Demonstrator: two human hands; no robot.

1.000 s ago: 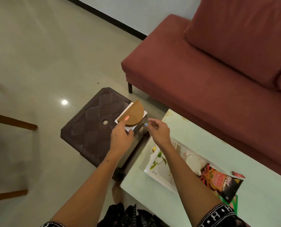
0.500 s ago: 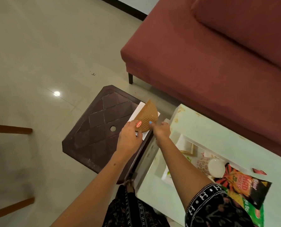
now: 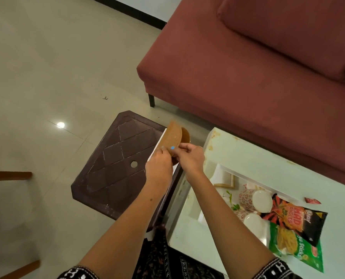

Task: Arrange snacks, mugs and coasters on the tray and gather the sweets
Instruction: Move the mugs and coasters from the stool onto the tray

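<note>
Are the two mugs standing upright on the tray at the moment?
No, both mugs lie on their sides on the tray.

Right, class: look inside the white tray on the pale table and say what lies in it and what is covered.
Inside the white tray: two patterned mugs, tipped over, and a light wooden square piece. The black snack bag lies over its near end, hiding what is beneath.

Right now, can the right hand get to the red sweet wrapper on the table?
Probably not at once: the right hand and left hand both pinch round brown coasters over the stool. The red sweet wrapper lies uncovered beyond the tray, so once freed, likely yes.
</note>
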